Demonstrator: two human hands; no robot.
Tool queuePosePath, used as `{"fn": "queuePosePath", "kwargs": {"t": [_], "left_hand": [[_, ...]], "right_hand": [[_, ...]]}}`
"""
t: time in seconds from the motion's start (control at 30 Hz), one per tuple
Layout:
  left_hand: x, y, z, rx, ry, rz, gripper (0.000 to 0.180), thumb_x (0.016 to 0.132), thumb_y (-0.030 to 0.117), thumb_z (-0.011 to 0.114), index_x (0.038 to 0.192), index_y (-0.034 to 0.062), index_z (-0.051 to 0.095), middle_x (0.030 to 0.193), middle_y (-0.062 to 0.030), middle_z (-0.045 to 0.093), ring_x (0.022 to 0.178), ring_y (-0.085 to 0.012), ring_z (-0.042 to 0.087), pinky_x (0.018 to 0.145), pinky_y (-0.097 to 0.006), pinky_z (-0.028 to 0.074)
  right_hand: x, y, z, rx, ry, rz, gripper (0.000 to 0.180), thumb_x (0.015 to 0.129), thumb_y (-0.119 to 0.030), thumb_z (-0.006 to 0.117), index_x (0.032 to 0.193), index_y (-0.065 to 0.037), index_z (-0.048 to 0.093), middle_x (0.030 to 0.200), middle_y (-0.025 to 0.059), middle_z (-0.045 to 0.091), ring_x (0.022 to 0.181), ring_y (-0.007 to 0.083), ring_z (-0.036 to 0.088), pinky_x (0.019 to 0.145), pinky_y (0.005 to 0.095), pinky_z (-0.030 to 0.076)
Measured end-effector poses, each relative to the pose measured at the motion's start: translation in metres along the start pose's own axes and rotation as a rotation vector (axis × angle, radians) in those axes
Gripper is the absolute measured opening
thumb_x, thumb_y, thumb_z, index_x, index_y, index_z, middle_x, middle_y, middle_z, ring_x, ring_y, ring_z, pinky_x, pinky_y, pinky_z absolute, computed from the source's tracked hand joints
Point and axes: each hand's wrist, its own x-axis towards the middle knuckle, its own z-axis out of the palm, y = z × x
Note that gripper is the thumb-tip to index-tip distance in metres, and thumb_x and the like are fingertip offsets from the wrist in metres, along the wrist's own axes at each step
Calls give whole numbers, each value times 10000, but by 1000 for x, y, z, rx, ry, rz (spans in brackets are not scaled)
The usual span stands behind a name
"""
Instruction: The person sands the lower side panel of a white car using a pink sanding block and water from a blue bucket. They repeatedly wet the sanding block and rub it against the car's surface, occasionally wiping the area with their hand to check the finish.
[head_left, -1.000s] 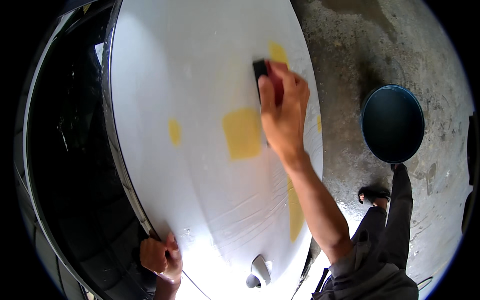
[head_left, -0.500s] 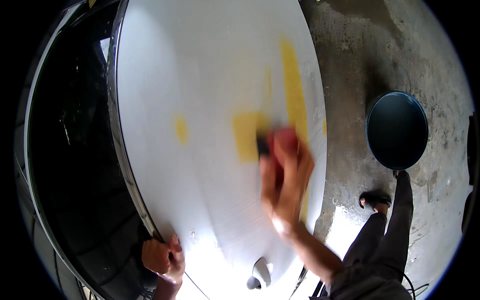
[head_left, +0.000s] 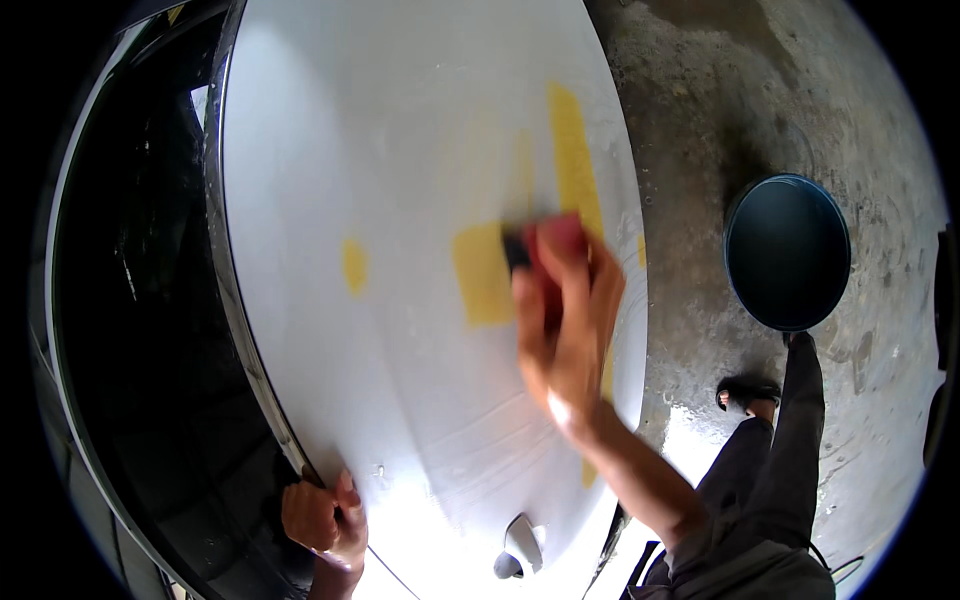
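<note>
My right hand (head_left: 570,330) is closed around a red and black sanding block (head_left: 562,235), slightly blurred, against a pale car panel (head_left: 400,200). Under and beside the block lies a squarish yellow patch (head_left: 478,275). A long yellow strip (head_left: 574,150) runs just beyond it, and a small yellow spot (head_left: 355,267) sits further left. Down at the lower left, my left hand (head_left: 325,518) rests with curled fingers at the metal trim (head_left: 232,270) beside the dark window glass (head_left: 140,300). Whether those fingers grip the trim is hidden.
A round dark blue tub (head_left: 788,250) stands on the stained concrete floor (head_left: 690,130) right of the car. My sandaled foot (head_left: 748,393) is below it. Near the panel's lower end is a pale fitting with a dark round part (head_left: 522,548).
My right hand has moved slightly up and left with the sanding block across the yellow patch. The whole view has shifted slightly. My left hand keeps its place on the trim.
</note>
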Motion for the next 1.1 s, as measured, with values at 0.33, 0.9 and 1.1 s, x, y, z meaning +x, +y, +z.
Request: {"fn": "queuePosePath", "kwargs": {"t": [0.33,0.9,1.1], "left_hand": [[-2,0,5,1,29,-4,475,978,208,599,597,70,350,529,-91,353,447,-236,379,451,-366,289],[-5,0,-1,7,-20,-30,431,968,172,600,613,63,382,551,-113,393,470,-276,430,467,-392,330],[-3,-5,-10,-11,-16,-13,444,966,171,601,602,63,372,558,-111,403,473,-279,427,471,-390,335]], "right_hand": [[-23,-13,-9,-45,-5,-55,378,968,-241,605,1283,-40,553,1268,270,439,1158,391,429,958,484,406],[18,2,16,-13,38,57,354,933,-181,637,1275,-121,569,1232,259,465,1086,375,474,923,493,405],[8,-17,7,27,-4,6,364,963,-262,619,1285,-102,559,1291,251,426,1195,375,405,973,476,402]]}}
